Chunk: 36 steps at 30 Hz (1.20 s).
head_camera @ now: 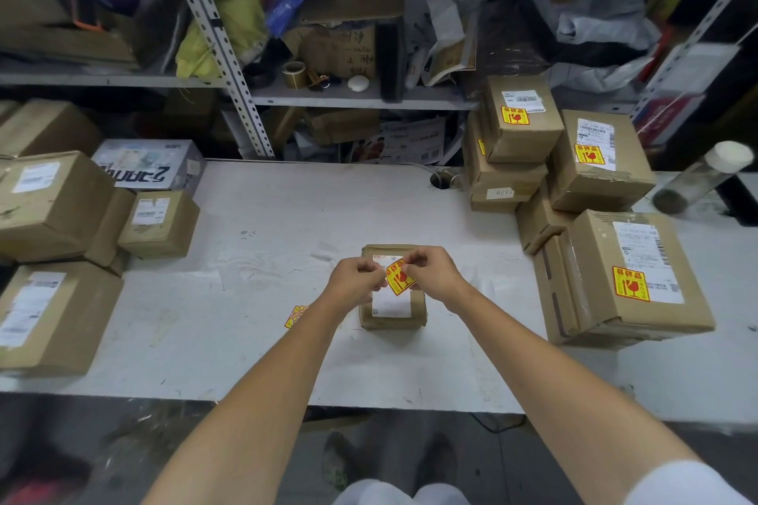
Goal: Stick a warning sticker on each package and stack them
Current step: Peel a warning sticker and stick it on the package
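1. Warning sticker point(398, 280): yellow and red, tilted, held over the small package point(393, 323) at the centre of the desk point(266, 299). Whether it touches the package cannot be told.
2. Left hand point(356, 280) and right hand point(432, 274): each pinches an opposite edge of the sticker, fingers curled.
3. Risk, adhesion: the sticker may fold onto itself or cling to a fingertip if one pinch lets go before the other.
4. Risk, placement: set down tilted, it would likely cover print on the white shipping label point(391, 304) beneath it.
5. Risk, movement: the package looks light and neither hand holds it, so off-centre pressing could slide it.
6. Spare stickers point(296, 316): on the desk beside the left forearm, where a sweep of the arm could scatter them.
7. Stickered stack point(627, 279), right: piled unevenly, so one more package could tip it.
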Each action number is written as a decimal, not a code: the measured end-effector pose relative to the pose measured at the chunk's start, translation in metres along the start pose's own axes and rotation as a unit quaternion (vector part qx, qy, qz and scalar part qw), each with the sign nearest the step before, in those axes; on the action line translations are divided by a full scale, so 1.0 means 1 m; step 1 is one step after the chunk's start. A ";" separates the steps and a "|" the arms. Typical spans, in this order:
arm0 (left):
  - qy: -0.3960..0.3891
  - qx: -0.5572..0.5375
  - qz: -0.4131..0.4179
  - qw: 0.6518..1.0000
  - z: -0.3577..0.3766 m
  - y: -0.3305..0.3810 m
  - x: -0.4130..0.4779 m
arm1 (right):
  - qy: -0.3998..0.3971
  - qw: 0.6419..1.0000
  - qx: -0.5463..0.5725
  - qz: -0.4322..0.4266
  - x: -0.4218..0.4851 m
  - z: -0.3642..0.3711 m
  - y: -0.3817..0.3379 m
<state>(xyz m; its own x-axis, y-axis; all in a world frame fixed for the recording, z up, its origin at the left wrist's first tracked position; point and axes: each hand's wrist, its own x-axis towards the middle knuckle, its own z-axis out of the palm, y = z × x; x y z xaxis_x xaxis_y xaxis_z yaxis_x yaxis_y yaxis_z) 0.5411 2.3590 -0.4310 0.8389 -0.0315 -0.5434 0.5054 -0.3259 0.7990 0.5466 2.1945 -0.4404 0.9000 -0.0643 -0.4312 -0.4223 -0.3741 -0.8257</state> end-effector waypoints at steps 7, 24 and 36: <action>0.062 -0.010 0.021 0.998 0.004 -0.004 0.002 | -0.005 0.999 0.049 0.005 -0.005 -0.001 -0.001; 0.036 0.015 0.032 0.999 0.010 -0.005 0.005 | -0.059 0.996 0.068 0.010 -0.012 -0.004 -0.002; 0.025 0.059 0.053 0.997 0.022 0.001 0.008 | -0.008 0.999 -0.039 -0.003 -0.006 -0.009 0.008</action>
<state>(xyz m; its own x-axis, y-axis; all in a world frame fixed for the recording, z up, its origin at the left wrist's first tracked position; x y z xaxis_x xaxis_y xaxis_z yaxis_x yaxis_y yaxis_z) 0.5435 2.3379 -0.4400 0.8967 -0.0247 -0.4420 0.3891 -0.4323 0.8135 0.5384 2.1839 -0.4413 0.9006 -0.0476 -0.4320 -0.4062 -0.4460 -0.7976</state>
